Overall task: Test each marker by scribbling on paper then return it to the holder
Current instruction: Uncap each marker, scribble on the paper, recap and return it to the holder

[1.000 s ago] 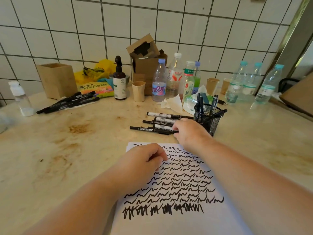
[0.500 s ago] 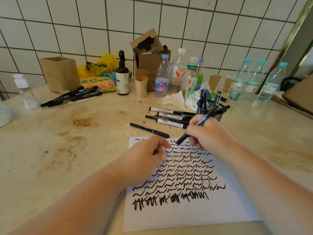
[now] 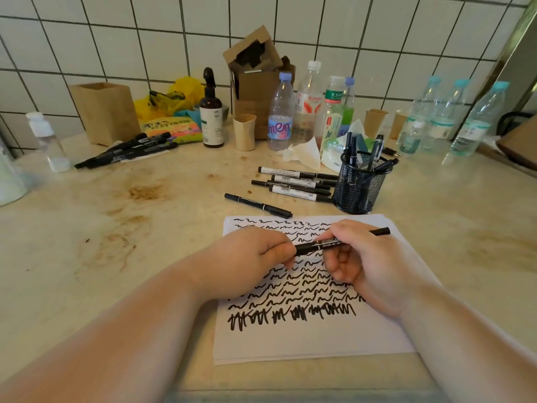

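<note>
head view: both hands now on one marker (image 3: 334,243), held level just above the paper (image 3: 305,341); half a second back only the right hand held it, tilted, with the left resting on the sheet, and a second back the right was reaching into the loose markers. left hand (image 3: 255,257) grip clamped on the near end, most likely the cap; right hand (image 3: 369,263) grip closed around the barrel, far end poking out past the knuckles. reads as the uncapping step, scribble not yet begun for this marker. paper already dense with wavy rows and a heavier band below them, so clean room mostly along the bottom margin and the right edge. mesh holder (image 3: 360,184) upright just beyond the top right corner of the paper, several markers standing in it already. four loose markers (image 3: 293,181) in a row just left of the holder, one more single marker (image 3: 257,205) lying aslant near the top edge of the sheet, all apparently waiting. near edge of the counter (image 3: 116,257) close below the paper; left side wide open, stained but bare. bottles and cups crowded behind the holder, so return path best kept over the paper and straight up to the rim.
</note>
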